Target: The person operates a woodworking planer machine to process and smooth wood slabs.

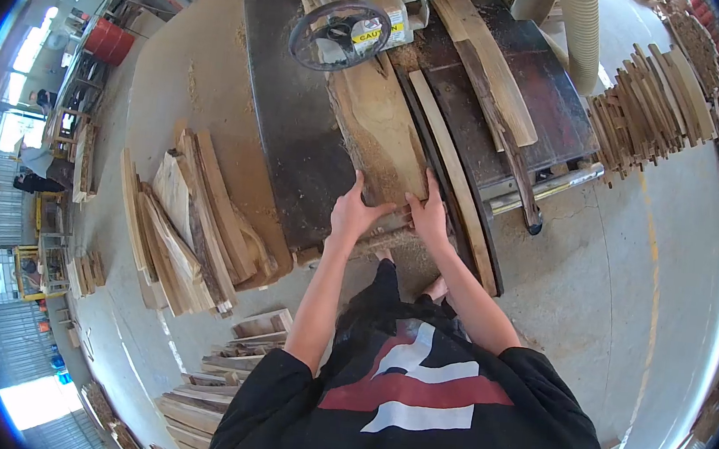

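A wide board (380,118) with a rough bark edge lies on the dark machine table (286,131), its far end under the machine housing behind a black handwheel (339,36). My left hand (358,211) grips the board's near end at its left corner, thumb pointing inward. At the right corner of the same end, my right hand (428,209) holds on, its thumb close to the left one. Just right of the board runs a long dark guide with a pale wood strip (451,168) beside it. Sawdust lies on the board near my hands.
Long cut pieces (499,78) rest on the table's right part, one jutting past the metal rail (544,190). A grey hose (580,38) hangs at the upper right. Board piles (196,217) stand left, with stacked strips (652,105) right. A person (40,172) is far left.
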### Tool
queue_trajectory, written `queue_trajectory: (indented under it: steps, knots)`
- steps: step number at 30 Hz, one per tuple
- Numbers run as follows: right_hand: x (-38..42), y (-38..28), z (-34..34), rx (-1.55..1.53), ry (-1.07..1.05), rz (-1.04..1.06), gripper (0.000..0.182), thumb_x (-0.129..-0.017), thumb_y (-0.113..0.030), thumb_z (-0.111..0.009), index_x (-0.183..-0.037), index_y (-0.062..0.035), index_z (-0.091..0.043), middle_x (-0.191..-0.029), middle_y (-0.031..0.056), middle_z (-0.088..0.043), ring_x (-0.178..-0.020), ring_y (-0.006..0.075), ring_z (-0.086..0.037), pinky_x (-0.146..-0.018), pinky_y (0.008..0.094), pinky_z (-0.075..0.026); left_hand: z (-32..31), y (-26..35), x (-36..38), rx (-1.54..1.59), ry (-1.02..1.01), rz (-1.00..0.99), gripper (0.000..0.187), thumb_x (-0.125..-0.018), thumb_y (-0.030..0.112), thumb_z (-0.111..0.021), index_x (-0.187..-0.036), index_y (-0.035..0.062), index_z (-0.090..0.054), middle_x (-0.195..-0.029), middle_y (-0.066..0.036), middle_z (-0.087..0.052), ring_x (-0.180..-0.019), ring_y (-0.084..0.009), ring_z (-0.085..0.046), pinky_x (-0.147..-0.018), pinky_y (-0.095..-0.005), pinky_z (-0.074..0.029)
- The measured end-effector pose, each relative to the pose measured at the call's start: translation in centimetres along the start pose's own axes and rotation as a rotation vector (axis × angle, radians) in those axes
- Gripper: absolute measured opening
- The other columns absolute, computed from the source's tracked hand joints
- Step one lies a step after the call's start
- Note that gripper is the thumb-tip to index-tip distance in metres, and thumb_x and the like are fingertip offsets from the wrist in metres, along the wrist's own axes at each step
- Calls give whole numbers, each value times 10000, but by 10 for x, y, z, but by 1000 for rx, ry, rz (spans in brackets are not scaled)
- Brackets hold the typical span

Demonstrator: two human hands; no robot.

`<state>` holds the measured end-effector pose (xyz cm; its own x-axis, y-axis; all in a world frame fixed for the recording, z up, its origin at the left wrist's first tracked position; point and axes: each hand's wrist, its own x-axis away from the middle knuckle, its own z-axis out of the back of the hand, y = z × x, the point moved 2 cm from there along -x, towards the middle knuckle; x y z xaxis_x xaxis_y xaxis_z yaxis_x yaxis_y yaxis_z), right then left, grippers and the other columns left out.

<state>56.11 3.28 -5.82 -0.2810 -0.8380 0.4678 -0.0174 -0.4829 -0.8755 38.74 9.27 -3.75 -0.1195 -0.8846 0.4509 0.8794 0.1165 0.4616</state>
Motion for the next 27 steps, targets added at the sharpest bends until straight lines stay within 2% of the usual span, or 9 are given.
queue_trajectory:
  steps: [6,7,12,15,17,20,22,25,27]
  knots:
    - [-91,5,-42,132,241,186,685,-1009,-114,-586,-1605,-173,-254,-862,142,-690,-662,192,-651,-625,363,-528,40,20,-74,115,-5,-97,1195,-655,597,-870,-1520,-50,-359,-1263,-256,-658,-1135,-349,-673,-927,-410,-547]
    - [-83,-12,-37,-89,155,97,650,-1019,-124,-572,-1598,-184,-283,-920,160,-700,-654,195,-646,-635,377,-532,36,19,-85,33,37,-111,1220,-654,594,-868,-1537,-43,-318,-1207,-264,-675,-1110,-364,-681,-895,-418,-557]
    - [-110,-55,-51,-51,140,72,638,-1024,-134,-567,-1597,-190,-293,-929,140,-711,-639,194,-645,-637,380,-533,48,13,-124,-10,142,-152,1257,-649,601,-866,-1562,-22,-268,-1181,-268,-684,-1110,-391,-674,-871,-440,-567]
    - [-132,-73,-59,-34,144,77,640,-1026,-141,-569,-1600,-199,-291,-886,118,-699,-623,184,-638,-628,374,-527,51,9,-141,114,147,-76,1054,-754,501,-850,-1522,-36,-367,-1262,-225,-672,-1130,-315,-683,-920,-395,-549]
    - [-151,-74,-65,-91,107,83,657,-1009,-154,-618,-1592,-209,-318,-782,35,-637,-591,116,-601,-555,305,-489,36,-15,-157,463,301,-247,985,-791,447,-840,-1534,-1,-374,-839,-132,-711,-722,-202,-670,-656,-318,-520]
    - [-169,-76,-69,-156,69,228,687,-1003,-174,-639,-1599,-212,-298,-765,30,-635,-600,100,-591,-543,287,-479,44,-27,-125,540,263,-89,705,-883,304,-787,-1447,-12,-505,-671,-53,-596,-604,-102,-508,-574,-278,-442]
    - [-168,-71,-70,-88,19,216,611,-1000,-169,-643,-1554,-145,-386,-807,26,-647,-635,83,-577,-549,258,-475,40,-49,-97,650,339,-195,512,-916,250,-757,-1329,-17,-614,-662,-27,-563,-600,-87,-474,-570,-273,-436]
    - [-166,-38,-67,127,-33,449,298,-1000,-202,-636,-1259,-64,-688,-907,46,-705,-748,92,-614,-686,269,-513,69,-95,-39,631,520,-197,424,-904,221,-771,-1240,-16,-667,-665,-39,-574,-582,-104,-481,-569,-276,-442]
    - [-126,-46,-63,154,-62,278,285,-1021,-224,-614,-1224,-43,-699,-926,51,-700,-757,103,-615,-683,276,-509,94,-121,14,640,607,-300,307,-905,139,-765,-1167,-10,-706,-722,-44,-661,-611,-105,-570,-567,-259,-464]
